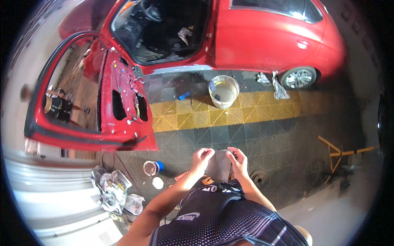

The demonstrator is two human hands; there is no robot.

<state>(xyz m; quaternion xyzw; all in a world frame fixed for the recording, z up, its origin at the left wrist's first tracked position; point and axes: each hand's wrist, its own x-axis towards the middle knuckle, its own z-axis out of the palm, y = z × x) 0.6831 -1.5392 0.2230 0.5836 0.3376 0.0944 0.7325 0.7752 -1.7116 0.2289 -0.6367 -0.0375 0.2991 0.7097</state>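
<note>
A dark grey sheet (218,167), which looks like sandpaper, hangs in front of my body, held up by its top corners. My left hand (202,158) pinches the left corner between thumb and fingers. On the opposite corner, my right hand (237,158) has the same kind of pinch. The lower end of the sheet reaches down to my dark shirt (217,213). Beyond my hands, on the floor, stands a whitish bucket (224,100) with some liquid and small pieces in it. A small blue block (184,96) lies to its left.
A red car (266,39) spans the far side, its stripped front door (123,96) swung open at left. Left of me are an open can (151,168), a white lid (157,183) and a bag of rubbish (111,188). A yellow stand (336,153) is at right; crumpled paper (280,88) lies by the wheel.
</note>
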